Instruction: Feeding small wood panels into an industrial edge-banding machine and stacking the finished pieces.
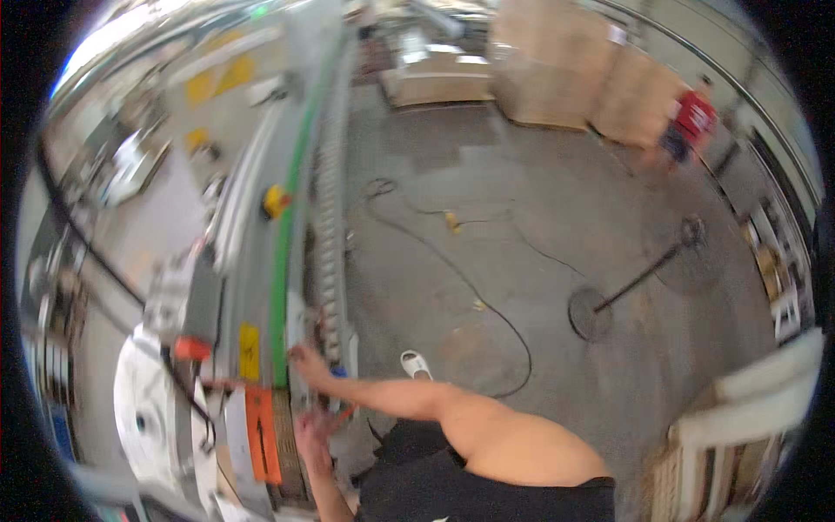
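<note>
A long machine (248, 261) with a green strip (296, 183) along its edge stands to my left. My right hand (310, 367) reaches across my body to the machine's near edge, at the lower end of the green strip. Its fingers are blurred, and whether they grip anything does not show. Just below it, my left hand (315, 432) is beside an orange panel with a black arrow (263, 435). A small orange-red piece (348, 412) shows next to that hand; I cannot make out whether it is held. Motion smears these fingers too.
A black cable (470, 283) snakes over the grey floor to my right. Beyond it is a pedestal fan (639, 278). Large brown boxes (548, 65) stand at the back, near a person in a red shirt (693, 117). Pale stacked boards (739, 418) are at the lower right.
</note>
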Motion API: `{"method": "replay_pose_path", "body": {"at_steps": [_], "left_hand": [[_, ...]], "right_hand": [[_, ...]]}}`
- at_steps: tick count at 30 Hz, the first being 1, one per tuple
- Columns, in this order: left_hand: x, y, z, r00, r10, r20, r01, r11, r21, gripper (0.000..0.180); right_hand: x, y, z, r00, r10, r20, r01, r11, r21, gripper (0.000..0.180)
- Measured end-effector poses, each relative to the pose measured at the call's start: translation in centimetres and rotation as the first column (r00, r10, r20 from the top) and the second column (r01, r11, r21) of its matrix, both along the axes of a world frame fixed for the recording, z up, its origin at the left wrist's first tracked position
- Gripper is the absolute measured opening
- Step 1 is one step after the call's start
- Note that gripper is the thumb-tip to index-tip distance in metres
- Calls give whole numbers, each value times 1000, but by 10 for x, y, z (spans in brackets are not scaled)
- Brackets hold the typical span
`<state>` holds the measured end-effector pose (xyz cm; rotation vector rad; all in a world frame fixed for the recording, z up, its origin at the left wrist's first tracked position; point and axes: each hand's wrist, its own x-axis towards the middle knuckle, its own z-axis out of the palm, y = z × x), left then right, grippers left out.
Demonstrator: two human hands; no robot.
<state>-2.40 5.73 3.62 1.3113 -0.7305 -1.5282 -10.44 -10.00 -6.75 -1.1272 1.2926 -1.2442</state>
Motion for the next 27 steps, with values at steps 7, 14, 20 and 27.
{"method": "replay_pose_path", "body": {"at_steps": [7,14,20,27], "left_hand": [[71,141,23,731,91,677,191,924,-331,26],[164,206,-51,397,308,864,475,737,-481,32],[253,267,-111,151,392,907,586,704,-402,43],[299,321,-161,-146,471,870,635,719,-282,56]], "right_hand": [[-8,91,35,941,226,253,-249,966,64,13],[21,174,36,486,799,353,-874,448,188,19],[76,189,22,312,949,56,-945,316,-83,21],[103,210,35,167,985,-30,-982,163,-100,47]]}}
